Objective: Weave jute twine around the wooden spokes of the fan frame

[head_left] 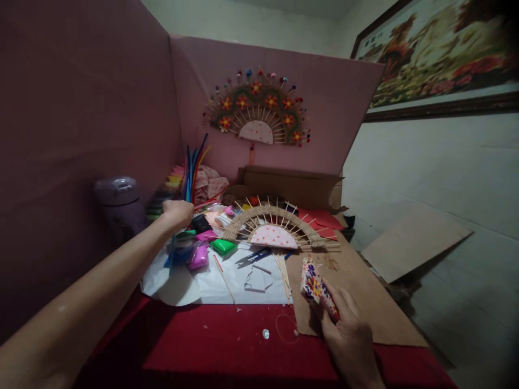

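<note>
My left hand [178, 213] reaches over the supplies at the left, its fingers folded in; what they hold, if anything, is hidden. Close by are a black packet [201, 223] and pink packets [198, 256]. My right hand [344, 324] is wrapped round a flower-patterned tool [314, 286] above the brown cardboard [365, 297]. Between the hands lies a half-round fan frame of sticks and twine [265, 212], with a dotted fabric centre [272, 236]. Scissors-like snips [253, 258] rest in front of it, beside loose thin sticks [283, 270].
A finished fan with orange flowers [255, 108] hangs on the pink back panel [324, 97]. A lilac lidded container [121, 208] stands left. Blue and red pipe cleaners [192, 173] stand upright behind my left hand. A green packet [223, 247] lies on white paper [211, 281].
</note>
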Demonstrator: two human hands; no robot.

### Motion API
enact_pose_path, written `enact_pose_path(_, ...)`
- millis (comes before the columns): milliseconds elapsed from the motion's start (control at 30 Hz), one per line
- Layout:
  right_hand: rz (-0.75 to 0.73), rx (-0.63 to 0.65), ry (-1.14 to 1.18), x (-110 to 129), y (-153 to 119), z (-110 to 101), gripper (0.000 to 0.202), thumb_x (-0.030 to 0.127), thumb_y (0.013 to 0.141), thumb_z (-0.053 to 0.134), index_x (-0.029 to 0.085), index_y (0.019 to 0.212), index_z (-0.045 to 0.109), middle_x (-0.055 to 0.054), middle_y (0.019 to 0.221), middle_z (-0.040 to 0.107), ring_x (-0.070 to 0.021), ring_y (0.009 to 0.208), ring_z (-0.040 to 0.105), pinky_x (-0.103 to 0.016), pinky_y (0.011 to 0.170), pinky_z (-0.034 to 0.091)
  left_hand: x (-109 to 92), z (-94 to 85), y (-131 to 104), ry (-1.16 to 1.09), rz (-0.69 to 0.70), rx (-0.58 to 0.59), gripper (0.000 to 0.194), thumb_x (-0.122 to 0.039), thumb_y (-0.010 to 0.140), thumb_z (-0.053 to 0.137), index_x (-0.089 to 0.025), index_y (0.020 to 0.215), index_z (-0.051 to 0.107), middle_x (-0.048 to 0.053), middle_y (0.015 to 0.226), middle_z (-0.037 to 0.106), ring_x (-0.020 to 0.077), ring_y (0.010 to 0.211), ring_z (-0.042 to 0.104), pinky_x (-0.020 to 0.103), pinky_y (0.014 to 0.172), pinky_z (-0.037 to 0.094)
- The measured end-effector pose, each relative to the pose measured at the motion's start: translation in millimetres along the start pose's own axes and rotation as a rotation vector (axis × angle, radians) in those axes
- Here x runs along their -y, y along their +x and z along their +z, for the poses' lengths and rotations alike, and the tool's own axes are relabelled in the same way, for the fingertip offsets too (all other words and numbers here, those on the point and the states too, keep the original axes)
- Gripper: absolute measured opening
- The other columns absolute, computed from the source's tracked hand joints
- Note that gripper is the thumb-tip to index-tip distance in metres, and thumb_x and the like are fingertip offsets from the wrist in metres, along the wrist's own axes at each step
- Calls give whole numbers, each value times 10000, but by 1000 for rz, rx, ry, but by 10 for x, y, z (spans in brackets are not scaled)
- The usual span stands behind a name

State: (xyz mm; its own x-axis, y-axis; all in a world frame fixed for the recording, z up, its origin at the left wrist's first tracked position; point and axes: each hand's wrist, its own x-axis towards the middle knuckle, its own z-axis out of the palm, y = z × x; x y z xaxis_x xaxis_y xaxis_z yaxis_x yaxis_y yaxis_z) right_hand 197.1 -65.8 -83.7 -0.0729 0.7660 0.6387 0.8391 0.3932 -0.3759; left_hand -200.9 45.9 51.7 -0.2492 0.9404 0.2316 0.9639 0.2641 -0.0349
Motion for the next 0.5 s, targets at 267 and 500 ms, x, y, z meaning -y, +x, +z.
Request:
enact_pose_path(267, 6, -10, 10, 4, -4, 6, 364, 317, 879, 429, 221, 1222, 509, -78, 1045, 603, -220, 904, 611, -314, 696, 499, -43, -238, -64, -108, 39, -373, 458, -224, 671, 632, -161, 339, 323, -3, 329, 326, 301, 641, 628, 518, 694, 417)
enact_pose_path(500, 16, -21, 29, -3, -1, 20, 366, 330, 874, 447, 226, 1220, 507, -74, 1063, 593, -225, 927, 606, -324, 713, 497, -111, -927, -281, -255, 77, -636, 521, -227, 551, 744, -165, 296, 293, -64, 305, 180, 290, 676, 613, 638, 803, 331)
